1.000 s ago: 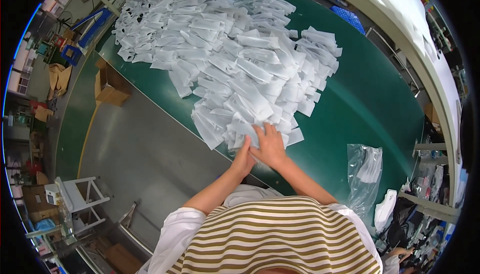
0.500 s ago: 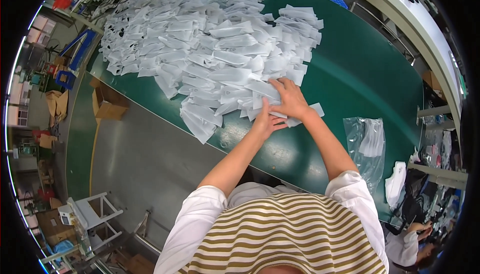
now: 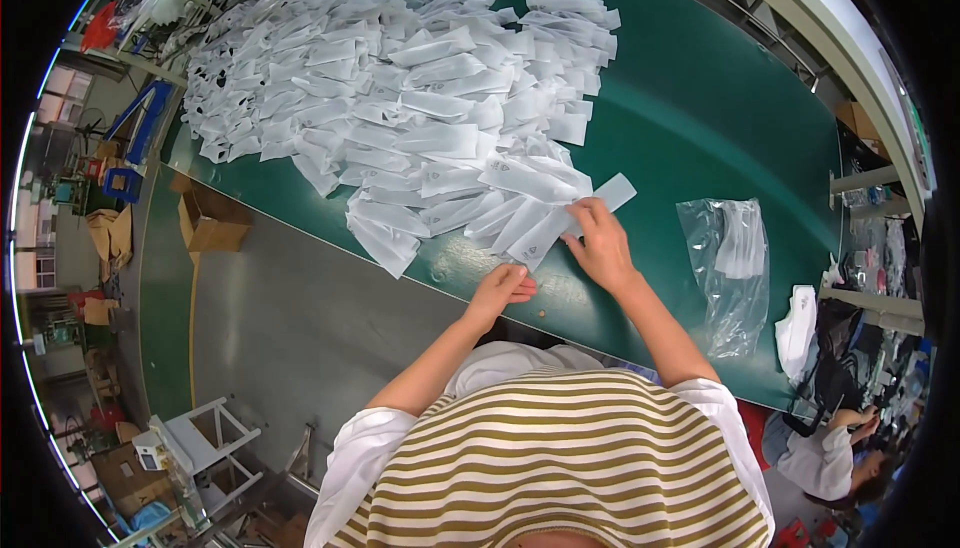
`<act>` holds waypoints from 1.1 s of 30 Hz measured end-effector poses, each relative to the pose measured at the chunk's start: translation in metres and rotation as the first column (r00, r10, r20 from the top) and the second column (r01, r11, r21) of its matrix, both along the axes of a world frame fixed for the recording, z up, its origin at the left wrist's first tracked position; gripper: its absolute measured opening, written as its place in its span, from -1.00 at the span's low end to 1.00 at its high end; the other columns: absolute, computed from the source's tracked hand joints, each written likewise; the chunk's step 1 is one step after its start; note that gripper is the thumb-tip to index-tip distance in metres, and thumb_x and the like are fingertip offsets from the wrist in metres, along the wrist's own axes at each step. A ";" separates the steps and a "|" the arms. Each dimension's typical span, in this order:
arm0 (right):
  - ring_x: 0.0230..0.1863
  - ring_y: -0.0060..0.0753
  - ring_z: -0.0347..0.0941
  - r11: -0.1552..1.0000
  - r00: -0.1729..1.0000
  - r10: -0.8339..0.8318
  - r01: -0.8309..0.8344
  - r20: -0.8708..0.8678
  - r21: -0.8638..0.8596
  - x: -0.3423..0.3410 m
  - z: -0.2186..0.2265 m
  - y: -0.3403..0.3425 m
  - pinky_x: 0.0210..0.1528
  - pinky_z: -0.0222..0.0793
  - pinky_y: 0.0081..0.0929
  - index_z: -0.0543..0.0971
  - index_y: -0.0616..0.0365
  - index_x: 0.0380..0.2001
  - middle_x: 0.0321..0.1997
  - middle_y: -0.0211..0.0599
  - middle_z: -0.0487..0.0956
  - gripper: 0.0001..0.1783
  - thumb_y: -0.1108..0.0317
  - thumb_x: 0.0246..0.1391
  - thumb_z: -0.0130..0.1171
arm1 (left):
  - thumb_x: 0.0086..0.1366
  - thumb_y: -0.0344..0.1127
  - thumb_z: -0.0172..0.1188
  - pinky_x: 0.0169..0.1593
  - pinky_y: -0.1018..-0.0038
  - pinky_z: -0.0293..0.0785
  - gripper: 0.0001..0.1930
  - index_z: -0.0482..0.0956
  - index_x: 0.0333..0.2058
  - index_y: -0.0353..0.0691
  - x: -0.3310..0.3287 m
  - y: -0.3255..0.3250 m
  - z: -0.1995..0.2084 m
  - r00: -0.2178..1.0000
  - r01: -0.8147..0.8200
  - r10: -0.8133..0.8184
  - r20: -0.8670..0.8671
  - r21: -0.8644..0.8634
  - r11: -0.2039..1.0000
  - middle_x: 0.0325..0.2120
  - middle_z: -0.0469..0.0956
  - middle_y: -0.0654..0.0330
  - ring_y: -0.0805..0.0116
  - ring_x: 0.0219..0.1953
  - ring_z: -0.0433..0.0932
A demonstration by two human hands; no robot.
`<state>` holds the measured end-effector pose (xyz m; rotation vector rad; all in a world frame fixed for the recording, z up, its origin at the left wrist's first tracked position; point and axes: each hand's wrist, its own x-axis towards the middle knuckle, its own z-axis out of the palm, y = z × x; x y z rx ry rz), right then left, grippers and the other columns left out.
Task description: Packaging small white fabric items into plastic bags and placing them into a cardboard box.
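Frosted white flat pouches (image 3: 440, 108) lie in a large overlapping heap on the green table. At its near right edge, one pouch (image 3: 540, 234) with a small dark mark slants toward me. My right hand (image 3: 606, 250) touches this pouch's right side with its fingertips, thumb and fingers apart. Another pale pouch end (image 3: 615, 191) sticks out just beyond those fingers. Just below the marked pouch's near end is my left hand (image 3: 500, 295), fingers extended to the right and nothing seen in them.
A clear plastic bag (image 3: 738, 293) with several white pouches inside lies to the right, near a white packet (image 3: 797, 333). Bare green tabletop (image 3: 700, 98) spans the far right. Left of the table stands a cardboard box (image 3: 214, 220). Another person (image 3: 828, 458) sits at lower right.
Both hands were together on the pouches at the heap's edge. They have drawn apart: the left toward the table's near edge, the right nearer me. The marked pouch is now uncovered.
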<state>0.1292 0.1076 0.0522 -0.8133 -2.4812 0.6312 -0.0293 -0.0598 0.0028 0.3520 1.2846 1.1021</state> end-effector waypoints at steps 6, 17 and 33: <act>-0.24 0.05 0.49 0.999 0.998 -0.038 0.039 0.057 -0.001 0.010 -0.036 -0.003 -0.21 0.46 -0.20 0.47 0.21 -0.08 -0.12 -0.07 0.46 -0.60 0.51 -0.07 0.23 | 0.34 -0.21 0.16 -0.08 0.38 0.55 -0.63 0.42 -0.01 -0.35 0.007 -0.009 0.000 0.965 0.134 -0.126 -0.229 0.021 0.991 -0.11 0.54 -0.01 0.20 -0.12 0.59; -0.29 0.04 0.51 0.842 0.978 0.174 -0.088 0.114 -0.532 0.055 -0.007 -0.026 -0.19 0.47 -0.17 0.53 0.21 -0.23 -0.17 -0.03 0.50 -0.81 0.53 0.02 0.14 | 0.10 -0.34 0.25 -0.02 0.25 0.32 -0.57 0.46 -0.01 -0.23 0.024 0.003 0.022 -0.035 0.664 0.120 -0.992 0.067 0.745 -0.27 0.49 0.11 0.10 -0.14 0.44; -0.23 -0.04 0.53 0.999 0.964 -0.046 0.044 0.262 0.014 0.089 -0.003 0.029 -0.23 0.47 -0.21 0.50 0.33 -0.23 -0.19 -0.01 0.48 -0.59 0.33 -0.11 0.38 | 0.09 -0.31 0.25 -0.10 0.32 0.35 -0.65 0.49 -0.13 -0.30 0.067 -0.006 0.000 0.014 0.720 0.194 -0.981 0.144 0.679 -0.25 0.47 0.12 0.19 -0.16 0.43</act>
